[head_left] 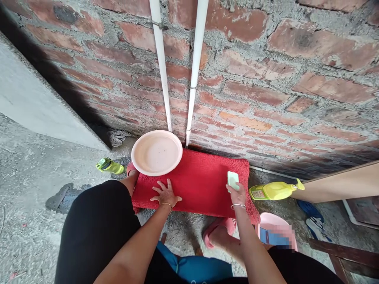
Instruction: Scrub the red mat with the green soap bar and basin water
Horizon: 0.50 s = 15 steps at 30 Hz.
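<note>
A red mat [204,189] with a shaggy border lies spread out in front of me, by the wall. My left hand [166,195] rests flat on it with the fingers spread. In my right hand [237,194] is a pale green scrubbing brush [233,179], held against or just above the mat's right part; its underside is mostly hidden. A pale pink basin [156,153] stands on the mat's far left corner. Right of the mat is a yellow-green pump bottle [274,191].
A green bottle [110,165] lies or stands left of the mat. A pink bucket [278,221] with something blue inside is at the lower right. White pipes [161,59] run down the brick wall [251,94]. A grey slab [44,94] leans at left.
</note>
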Each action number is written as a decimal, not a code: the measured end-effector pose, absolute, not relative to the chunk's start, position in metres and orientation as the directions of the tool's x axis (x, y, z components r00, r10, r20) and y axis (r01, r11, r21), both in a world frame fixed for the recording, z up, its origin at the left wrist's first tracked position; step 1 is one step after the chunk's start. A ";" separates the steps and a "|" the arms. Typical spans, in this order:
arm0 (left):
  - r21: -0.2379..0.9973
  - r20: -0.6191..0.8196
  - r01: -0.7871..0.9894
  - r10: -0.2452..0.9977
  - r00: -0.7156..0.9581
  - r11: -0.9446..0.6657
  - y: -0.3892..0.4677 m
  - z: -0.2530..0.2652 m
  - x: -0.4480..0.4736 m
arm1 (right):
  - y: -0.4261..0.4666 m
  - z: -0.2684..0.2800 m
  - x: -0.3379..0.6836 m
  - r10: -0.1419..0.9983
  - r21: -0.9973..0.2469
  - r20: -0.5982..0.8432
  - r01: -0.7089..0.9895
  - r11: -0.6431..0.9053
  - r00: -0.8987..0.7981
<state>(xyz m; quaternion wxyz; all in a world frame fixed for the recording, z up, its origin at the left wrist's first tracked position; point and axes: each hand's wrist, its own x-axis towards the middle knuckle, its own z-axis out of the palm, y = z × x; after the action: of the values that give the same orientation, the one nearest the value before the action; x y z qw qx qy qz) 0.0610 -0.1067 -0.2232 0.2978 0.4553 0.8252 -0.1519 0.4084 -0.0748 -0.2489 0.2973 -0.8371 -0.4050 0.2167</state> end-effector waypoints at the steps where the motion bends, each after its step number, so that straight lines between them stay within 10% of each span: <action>1: 0.022 -0.632 0.842 0.660 -0.406 0.538 -0.107 -0.222 0.061 | -0.067 -0.249 0.385 0.841 -0.679 -0.129 0.572 -0.461 0.525; 9: 0.015 -0.649 0.838 0.643 -0.406 0.545 -0.106 -0.221 0.060 | -0.007 -0.242 0.234 0.944 -0.532 -0.273 0.847 0.014 -0.187; 15: 0.010 -0.646 0.842 0.646 -0.406 0.540 -0.106 -0.230 0.059 | 0.020 -0.242 0.292 0.952 -0.505 -0.286 0.861 -0.055 -0.107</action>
<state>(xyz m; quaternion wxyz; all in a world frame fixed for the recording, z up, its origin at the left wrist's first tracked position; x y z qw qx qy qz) 0.0586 -0.1059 -0.2295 0.3043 0.4520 0.8229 -0.1609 0.2924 0.0198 -0.2416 0.0771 -0.6636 -0.6832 0.2949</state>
